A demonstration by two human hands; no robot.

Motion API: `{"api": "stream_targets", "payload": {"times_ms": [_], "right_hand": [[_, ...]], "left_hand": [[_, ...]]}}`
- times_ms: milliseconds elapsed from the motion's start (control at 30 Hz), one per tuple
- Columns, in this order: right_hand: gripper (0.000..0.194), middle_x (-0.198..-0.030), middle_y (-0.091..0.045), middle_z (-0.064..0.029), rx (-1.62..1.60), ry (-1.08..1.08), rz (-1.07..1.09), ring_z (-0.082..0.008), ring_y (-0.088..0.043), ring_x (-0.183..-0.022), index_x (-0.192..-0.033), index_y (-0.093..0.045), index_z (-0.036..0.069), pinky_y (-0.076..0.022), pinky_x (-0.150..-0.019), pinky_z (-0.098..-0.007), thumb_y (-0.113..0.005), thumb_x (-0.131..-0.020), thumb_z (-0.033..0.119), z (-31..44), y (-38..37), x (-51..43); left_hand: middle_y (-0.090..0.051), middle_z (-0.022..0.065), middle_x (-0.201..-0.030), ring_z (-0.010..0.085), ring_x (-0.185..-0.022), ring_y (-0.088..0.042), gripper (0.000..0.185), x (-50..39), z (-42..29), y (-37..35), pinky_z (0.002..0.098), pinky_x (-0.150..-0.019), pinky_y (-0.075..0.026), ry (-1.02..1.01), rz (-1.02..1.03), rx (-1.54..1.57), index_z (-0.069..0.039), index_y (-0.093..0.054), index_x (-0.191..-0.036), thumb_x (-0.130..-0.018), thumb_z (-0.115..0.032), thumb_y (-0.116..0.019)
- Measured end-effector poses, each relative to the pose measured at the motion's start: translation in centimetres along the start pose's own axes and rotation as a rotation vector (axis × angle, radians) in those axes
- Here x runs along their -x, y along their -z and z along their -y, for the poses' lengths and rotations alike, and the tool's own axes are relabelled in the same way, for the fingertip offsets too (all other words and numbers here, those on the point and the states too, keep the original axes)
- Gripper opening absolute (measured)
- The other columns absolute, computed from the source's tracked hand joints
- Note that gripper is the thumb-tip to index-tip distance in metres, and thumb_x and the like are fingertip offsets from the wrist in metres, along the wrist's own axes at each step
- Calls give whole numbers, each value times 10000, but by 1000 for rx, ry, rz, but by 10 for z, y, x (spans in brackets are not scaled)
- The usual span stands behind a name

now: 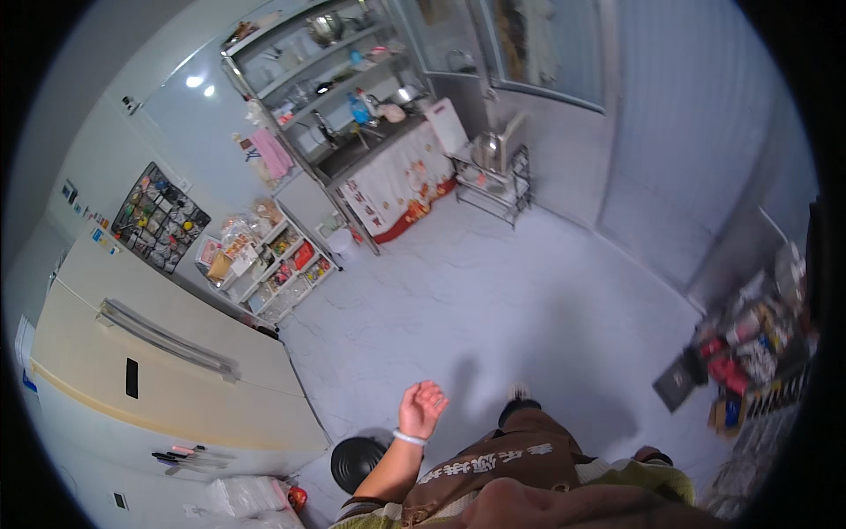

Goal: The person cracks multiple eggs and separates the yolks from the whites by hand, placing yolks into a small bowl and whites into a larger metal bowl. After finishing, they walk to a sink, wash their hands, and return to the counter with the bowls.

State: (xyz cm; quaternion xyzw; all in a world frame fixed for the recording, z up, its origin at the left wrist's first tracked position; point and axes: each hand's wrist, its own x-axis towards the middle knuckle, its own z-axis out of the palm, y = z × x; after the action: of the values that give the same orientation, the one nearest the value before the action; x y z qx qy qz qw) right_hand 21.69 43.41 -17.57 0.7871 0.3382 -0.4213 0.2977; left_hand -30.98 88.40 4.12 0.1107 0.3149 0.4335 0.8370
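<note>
My left hand (pixel 423 405), a pale bangle at its wrist, hangs in front of me over the floor, its fingers loosely curled and nothing seen in it. Close under the camera, a blurred skin-coloured shape at the bottom edge looks like part of my right hand (pixel 505 504); its fingers cannot be made out. I wear a brown apron (pixel 502 459) bearing writing over a green and cream knit top. Beside my left forearm stands a round black object (pixel 357 463) on the floor. One shoe (pixel 520 393) shows beyond the apron.
Left are a cream refrigerator (pixel 165 390) and a white storage cart (pixel 284 264) with packets. Ahead stand a sink counter (pixel 357 149) under metal shelving (pixel 317 63) and a small black rack (pixel 496 185) with a metal pot (pixel 488 152). Boxes and goods (pixel 747 350) crowd the right.
</note>
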Motion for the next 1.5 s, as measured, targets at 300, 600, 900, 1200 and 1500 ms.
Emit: {"api": "stream_targets", "payload": {"times_ms": [300, 600, 900, 1200, 1500], "right_hand": [[399, -1184, -677, -185, -361, 722, -635, -388, -627, -1098, -1075, -687, 44, -510, -959, -481, -403, -1069, 324, 499, 615, -128], [408, -884, -729, -77, -725, 1317, -466, -206, -677, -804, -1011, -718, 54, -534, -762, -348, -566, -1015, 432, 849, 884, -53], [482, -981, -731, -79, -1318, 1057, 90, -167, -705, -857, -1134, -683, 19, -574, -747, -309, -533, -1046, 468, 1034, 1112, -145], [496, -1142, -694, -120, -1414, 1064, 204, -241, -687, -1005, -1242, -616, -1, -570, -899, -368, -602, -1022, 443, 1335, 1340, -261], [407, -1252, -612, -148, -1225, 753, 179, -274, -626, -1143, -1304, -545, -6, -559, -956, -398, -548, -1060, 320, 1512, 1408, -313]], "left_hand": [[-726, 57, -928, 211, -849, -685, 296, -160, -153, -47, 416, -827, -567, -264, -138, 47, -72, -674, -1032, -1005, -323, -519], [-720, 10, -907, 192, -863, -675, 249, -399, -348, -39, 416, -873, -512, -398, -163, 96, -126, -674, -977, -986, -344, -554], [-721, 30, -998, 203, -922, -685, 222, -667, -568, -102, 405, -916, -526, -406, -77, -30, -105, -658, -1079, -1009, -298, -574], [-700, 127, -1160, 300, -1098, -670, 273, -964, -729, -80, 438, -977, -549, -446, -377, 50, -36, -624, -1210, -1017, -228, -598], [-667, 170, -1257, 314, -1122, -660, 332, -1143, -805, -45, 440, -1008, -545, -339, -528, 212, 2, -588, -1280, -1051, -232, -533]]}}
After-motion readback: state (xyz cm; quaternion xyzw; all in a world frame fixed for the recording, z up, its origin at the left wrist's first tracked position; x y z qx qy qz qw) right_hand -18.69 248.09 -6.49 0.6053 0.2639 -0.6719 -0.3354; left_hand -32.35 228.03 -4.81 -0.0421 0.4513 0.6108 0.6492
